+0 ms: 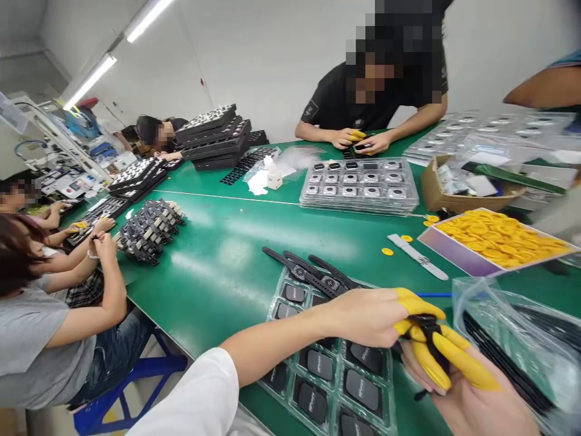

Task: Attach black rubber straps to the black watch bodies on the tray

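My left hand [381, 315] reaches in from the left, with yellow finger cots on its fingertips. My right hand [476, 384], also in yellow finger cots, meets it at the lower right. Both pinch a black watch strap [426, 324]; the fingers cover much of it, so whether a watch case is attached cannot be seen. Under my left forearm lies a clear tray [333, 375] of dark square watch-like pieces in compartments. Black watches [329, 281] with straps rest across its far edge. A bag of black straps [508, 357] lies beside my right hand.
A box of yellow finger cots [503, 239], a white strap [420, 257] and a cardboard box [442, 188] stand at the right. Beyond are stacked clear trays [358, 188], a white bottle [273, 174] and black trays [218, 142]. Co-workers sit opposite and left.
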The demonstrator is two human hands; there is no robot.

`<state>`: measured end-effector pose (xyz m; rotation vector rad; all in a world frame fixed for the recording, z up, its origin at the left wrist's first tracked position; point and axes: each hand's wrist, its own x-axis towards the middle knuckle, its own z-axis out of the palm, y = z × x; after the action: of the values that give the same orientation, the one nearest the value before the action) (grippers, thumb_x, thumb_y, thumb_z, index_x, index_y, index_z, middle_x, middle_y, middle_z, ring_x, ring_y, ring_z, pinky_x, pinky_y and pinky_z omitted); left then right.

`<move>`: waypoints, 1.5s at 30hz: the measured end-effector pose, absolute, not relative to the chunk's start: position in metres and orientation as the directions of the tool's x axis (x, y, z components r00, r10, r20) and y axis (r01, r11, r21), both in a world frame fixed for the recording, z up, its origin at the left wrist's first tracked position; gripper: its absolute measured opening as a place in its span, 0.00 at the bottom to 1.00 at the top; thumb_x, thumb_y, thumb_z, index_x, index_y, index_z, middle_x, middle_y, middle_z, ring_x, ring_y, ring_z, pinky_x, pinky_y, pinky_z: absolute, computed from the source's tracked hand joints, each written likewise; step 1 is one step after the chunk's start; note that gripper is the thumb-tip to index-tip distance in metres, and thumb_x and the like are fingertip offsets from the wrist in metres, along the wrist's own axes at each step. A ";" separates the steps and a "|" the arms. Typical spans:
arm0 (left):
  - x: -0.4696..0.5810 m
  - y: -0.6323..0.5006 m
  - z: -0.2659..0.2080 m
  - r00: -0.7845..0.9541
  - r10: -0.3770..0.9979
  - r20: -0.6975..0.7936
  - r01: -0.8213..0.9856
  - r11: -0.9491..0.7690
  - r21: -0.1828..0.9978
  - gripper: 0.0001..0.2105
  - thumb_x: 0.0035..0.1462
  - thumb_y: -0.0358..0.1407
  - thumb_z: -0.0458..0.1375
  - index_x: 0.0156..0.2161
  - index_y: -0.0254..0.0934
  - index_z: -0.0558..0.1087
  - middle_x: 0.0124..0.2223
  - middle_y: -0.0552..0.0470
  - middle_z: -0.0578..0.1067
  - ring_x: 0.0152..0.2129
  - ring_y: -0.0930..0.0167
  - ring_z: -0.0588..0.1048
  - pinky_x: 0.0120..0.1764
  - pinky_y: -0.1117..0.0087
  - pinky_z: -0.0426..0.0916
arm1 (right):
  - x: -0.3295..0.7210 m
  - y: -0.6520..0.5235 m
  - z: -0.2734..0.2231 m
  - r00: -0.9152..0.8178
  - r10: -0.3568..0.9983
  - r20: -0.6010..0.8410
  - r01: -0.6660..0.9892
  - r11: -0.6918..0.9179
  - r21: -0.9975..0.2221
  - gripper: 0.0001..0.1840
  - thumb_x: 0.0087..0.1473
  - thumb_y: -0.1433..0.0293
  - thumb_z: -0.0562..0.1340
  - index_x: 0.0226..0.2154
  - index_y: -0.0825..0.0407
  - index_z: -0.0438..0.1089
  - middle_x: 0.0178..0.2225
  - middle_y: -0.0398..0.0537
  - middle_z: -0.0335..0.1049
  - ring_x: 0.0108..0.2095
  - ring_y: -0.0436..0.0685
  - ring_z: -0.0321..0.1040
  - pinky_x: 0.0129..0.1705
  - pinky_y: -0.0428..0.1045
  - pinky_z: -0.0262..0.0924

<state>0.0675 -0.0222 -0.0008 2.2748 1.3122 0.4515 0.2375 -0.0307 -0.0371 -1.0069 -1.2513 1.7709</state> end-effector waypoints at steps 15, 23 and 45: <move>0.058 -0.021 0.001 0.541 0.834 0.103 0.753 -0.536 0.381 0.18 0.65 0.34 0.50 0.57 0.31 0.71 0.50 0.38 0.72 0.50 0.57 0.70 0.56 0.54 0.71 | 0.237 -0.021 -0.033 -0.482 0.835 -0.267 -0.375 -0.472 -0.798 0.22 0.56 0.54 0.69 0.25 0.50 0.61 0.15 0.33 0.53 0.14 0.43 0.42 0.16 0.43 0.39; 0.046 -0.017 -0.006 0.455 0.870 0.189 0.522 -0.432 0.736 0.20 0.68 0.35 0.52 0.63 0.37 0.65 0.55 0.42 0.75 0.51 0.63 0.75 0.56 0.59 0.72 | 0.235 -0.022 -0.037 -0.414 0.888 -0.200 -0.370 -0.365 -0.854 0.20 0.58 0.51 0.66 0.31 0.49 0.64 0.17 0.36 0.61 0.16 0.47 0.50 0.18 0.45 0.49; 0.044 -0.002 -0.031 0.272 0.941 0.201 0.455 -0.310 0.835 0.23 0.58 0.33 0.53 0.58 0.39 0.75 0.56 0.44 0.79 0.53 0.59 0.78 0.57 0.53 0.74 | 0.229 -0.006 -0.032 -0.516 0.842 -0.157 -0.322 -0.361 -0.875 0.22 0.54 0.51 0.67 0.34 0.50 0.63 0.20 0.35 0.70 0.14 0.45 0.55 0.18 0.44 0.48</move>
<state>0.0444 -0.0019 -0.0315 1.8874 1.2585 0.9455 0.2289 -0.0064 -0.0318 -0.7949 -1.0660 1.9495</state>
